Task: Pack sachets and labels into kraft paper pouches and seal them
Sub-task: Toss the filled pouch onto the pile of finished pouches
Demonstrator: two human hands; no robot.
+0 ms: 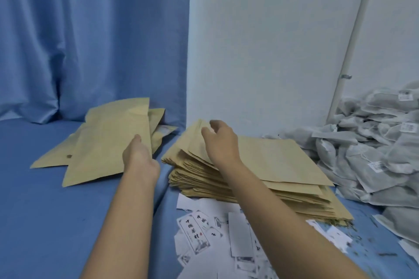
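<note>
centrally, toward the far edge of the worktop (45,222), both hands are seen on kraft paper.

left hand (139,158): clamped on the right edge of a kraft pouch (108,142). the thumb is laid on top and the fingers are hidden beneath the paper. this pouch is held tilted, far end raised, over a loose heap of other pouches (52,158) spread flat toward the far left of the worktop.

right hand (221,142): fingers bent, not spread. the lifted far-left corner of the top pouch (272,156) is taken between thumb and curled forefinger, with only a narrow gap left between them. the remaining fingers are hidden behind the back of the hand.

the top pouch lies on a thick stack of pouches (294,197), set right of centre, with edges fanned and uneven on the near side. the held pouch and the stack are just apart, with a strip of blue cover showing between them.

surroundings: printed labels (197,231) are scattered at the near edge, just in front of the stack and partly covered by the right forearm. grey mesh sachets (374,147) are piled high along the right edge, touching the stack's right side. a blue curtain (90,41) hangs behind the left half, a pale wall (260,41) behind the right, and a white pipe (353,41) is fixed to it.
</note>
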